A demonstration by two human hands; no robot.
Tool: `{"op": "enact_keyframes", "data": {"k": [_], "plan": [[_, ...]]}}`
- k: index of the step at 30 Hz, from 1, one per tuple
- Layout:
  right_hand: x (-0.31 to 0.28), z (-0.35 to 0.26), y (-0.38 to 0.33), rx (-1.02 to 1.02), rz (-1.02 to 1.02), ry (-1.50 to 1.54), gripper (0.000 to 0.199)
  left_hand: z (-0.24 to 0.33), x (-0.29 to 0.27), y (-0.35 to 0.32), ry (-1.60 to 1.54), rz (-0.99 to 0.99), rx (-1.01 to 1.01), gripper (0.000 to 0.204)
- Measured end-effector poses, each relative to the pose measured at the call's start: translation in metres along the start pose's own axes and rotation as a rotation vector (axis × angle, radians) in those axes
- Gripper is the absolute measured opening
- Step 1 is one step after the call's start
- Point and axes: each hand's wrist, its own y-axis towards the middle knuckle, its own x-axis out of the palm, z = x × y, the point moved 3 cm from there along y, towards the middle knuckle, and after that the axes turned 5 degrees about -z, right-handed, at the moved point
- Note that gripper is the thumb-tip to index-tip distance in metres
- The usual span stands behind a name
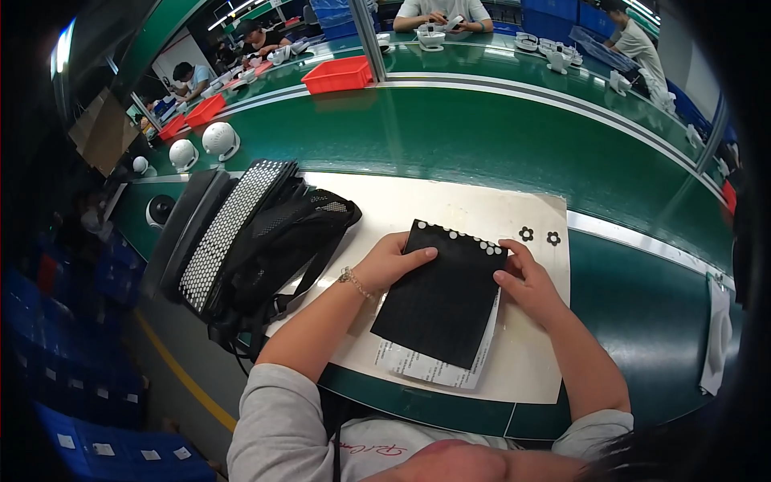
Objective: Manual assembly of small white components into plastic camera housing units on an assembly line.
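Observation:
Both hands hold a black sheet (442,297) tilted over a cream board (530,353). A row of white round spots runs along its far edge, with a few more at the far right corner. Under its near edge, a white printed sheet (434,369) sticks out. My left hand (395,259) grips the left edge, thumb lying on top. At the far right corner, my right hand (528,279) pinches the sheet between thumb and fingers. Two small black flower-shaped pieces with white centres, one flower piece (526,234) and another flower piece (553,238), lie beyond my right hand.
To the left lies a heap of black bag-like items (273,233) with a white-dotted panel (233,233). White round devices (221,140) stand behind it on the green bench (450,145). Red bins (337,75) line the far rail. A white strip (716,337) lies at right. Several people work beyond.

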Motion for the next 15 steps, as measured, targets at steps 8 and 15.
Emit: {"op": "enact_keyframes", "data": {"k": [8,15], "plan": [[-0.0014,-0.0005,-0.0009,-0.011,0.012,0.001,0.047,0.0035,0.0027,0.0009,-0.011,-0.023,-0.006,0.028],[-0.0004,-0.0008,-0.0005,0.004,0.001,0.006,0.048,0.0023,0.0016,-0.0006,-0.024,-0.027,0.000,0.028]]}}
